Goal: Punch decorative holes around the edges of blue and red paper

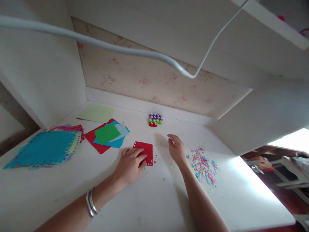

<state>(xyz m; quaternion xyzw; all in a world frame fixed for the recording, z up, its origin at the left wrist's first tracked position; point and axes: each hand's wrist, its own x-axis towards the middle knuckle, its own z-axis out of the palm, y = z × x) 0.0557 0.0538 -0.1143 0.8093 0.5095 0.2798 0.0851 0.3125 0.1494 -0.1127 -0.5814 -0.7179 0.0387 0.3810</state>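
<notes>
My left hand (131,163) lies with its fingers spread on a small red sheet of paper (148,149). Small cut-outs line the edges of this sheet. A few red paper bits (155,159) lie just right of it. My right hand (177,149) is held to the right of the red sheet, its fingers loosely bent and apart from the thumb, with nothing visible in them. Beyond both hands stands a tight cluster of small purple, green and red pieces (155,119) with white round tops; their exact kind is too small to make out.
Left of the sheet are overlapping red, blue and green papers (107,134). Further left lies a stack of blue punched-edge sheets (48,146), with pale green paper (96,112) behind. Colourful paper confetti (202,166) is scattered right of my right forearm. A white cable (116,49) hangs across the top.
</notes>
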